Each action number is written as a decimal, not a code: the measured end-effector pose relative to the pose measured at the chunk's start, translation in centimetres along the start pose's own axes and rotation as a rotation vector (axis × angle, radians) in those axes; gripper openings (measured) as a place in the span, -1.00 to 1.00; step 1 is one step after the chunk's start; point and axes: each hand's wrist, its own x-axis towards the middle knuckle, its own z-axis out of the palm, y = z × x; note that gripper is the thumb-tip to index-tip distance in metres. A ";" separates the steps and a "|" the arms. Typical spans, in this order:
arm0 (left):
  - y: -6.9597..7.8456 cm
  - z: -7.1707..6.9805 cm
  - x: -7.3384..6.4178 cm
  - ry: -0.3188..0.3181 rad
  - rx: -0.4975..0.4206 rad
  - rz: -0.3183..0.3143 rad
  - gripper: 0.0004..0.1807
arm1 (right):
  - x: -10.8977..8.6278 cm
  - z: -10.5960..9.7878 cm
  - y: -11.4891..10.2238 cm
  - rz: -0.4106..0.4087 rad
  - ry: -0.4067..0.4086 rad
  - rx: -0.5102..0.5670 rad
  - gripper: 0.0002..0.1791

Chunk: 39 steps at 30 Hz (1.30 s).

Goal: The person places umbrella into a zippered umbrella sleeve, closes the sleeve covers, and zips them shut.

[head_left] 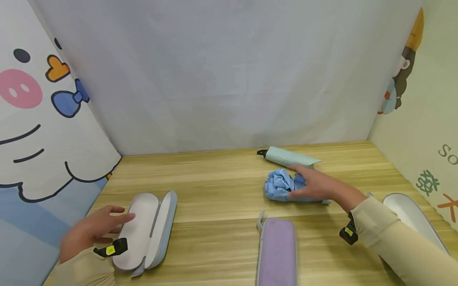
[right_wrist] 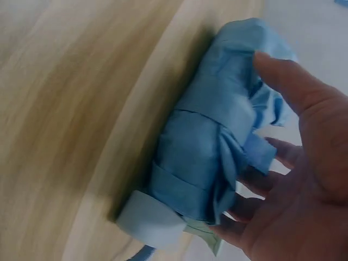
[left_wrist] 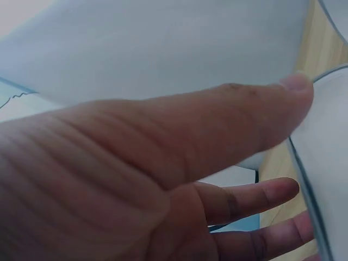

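Observation:
My right hand (head_left: 316, 184) is spread around a folded blue umbrella (head_left: 280, 184) lying on the table. In the right wrist view its thumb overlaps the bunched blue cloth (right_wrist: 204, 125), and the other fingers lie along the far side. The umbrella's white handle end (right_wrist: 152, 220) points away from the fingertips. At the left, my left hand (head_left: 94, 226) hovers with loose fingers at an opened case (head_left: 137, 230), white inside and light blue outside. The left wrist view shows the thumb (left_wrist: 239, 119) overlapping that case's rim.
Behind the blue umbrella lies a pale green folded umbrella (head_left: 290, 157) with a black handle. A closed purple case (head_left: 277, 254) with a strap lies at the front. Another opened case (head_left: 411, 216) is partly hidden by the right sleeve. White cloth (head_left: 229, 79) hangs behind the table.

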 end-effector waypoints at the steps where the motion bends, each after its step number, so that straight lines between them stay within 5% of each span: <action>1: 0.1 0.1 0.1 0.004 -0.002 -0.002 0.00 | 0.1 0.1 0.2 0.002 -0.017 -0.012 0.04; 6: 0.6 0.9 0.9 0.013 0.039 0.008 -0.20 | 0.4 0.7 0.5 0.007 -0.043 -0.094 0.04; 13: 1.5 2.1 1.7 -0.002 0.105 0.106 -0.43 | 0.6 0.9 0.4 -0.008 -0.045 -0.188 0.00; 20: 3.1 3.6 2.3 -0.011 -0.044 0.166 -0.37 | 0.3 0.9 0.4 -0.023 -0.022 -0.219 -0.04; 33: 8.0 7.1 3.1 -0.135 -0.308 0.438 -0.28 | -0.2 -0.7 -1.5 -0.015 0.157 0.051 -0.07; 39: 10.8 9.4 3.6 -0.140 -0.359 0.460 -0.13 | -0.4 -1.1 -4.1 -0.002 0.227 0.218 -0.03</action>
